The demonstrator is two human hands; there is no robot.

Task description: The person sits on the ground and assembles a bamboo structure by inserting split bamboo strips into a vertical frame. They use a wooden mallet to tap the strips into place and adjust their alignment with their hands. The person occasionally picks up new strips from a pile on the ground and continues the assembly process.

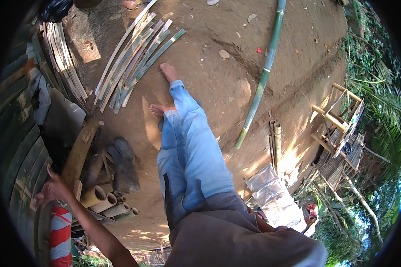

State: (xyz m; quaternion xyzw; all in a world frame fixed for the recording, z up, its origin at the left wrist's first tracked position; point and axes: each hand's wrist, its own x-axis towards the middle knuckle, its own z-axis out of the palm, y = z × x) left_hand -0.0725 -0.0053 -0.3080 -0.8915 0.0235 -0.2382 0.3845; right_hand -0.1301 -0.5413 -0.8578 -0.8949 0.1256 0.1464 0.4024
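My left hand reaches out to the left, its fingers apart. It rests against or very near the edge of a wall of split bamboo slats; contact is hard to tell. Below the hand stands a red-and-white striped roll. A wooden plank leans just beyond the hand. Cut bamboo tubes lie to the right of my forearm. A bit of my right arm shows beside my shirt, but the right hand is out of sight.
Split bamboo strips lie ahead of my bare feet, with another bundle farther left. A long green bamboo pole lies on the dirt to the right. Two short bamboo tubes, a pale sheet and a bamboo frame are also there.
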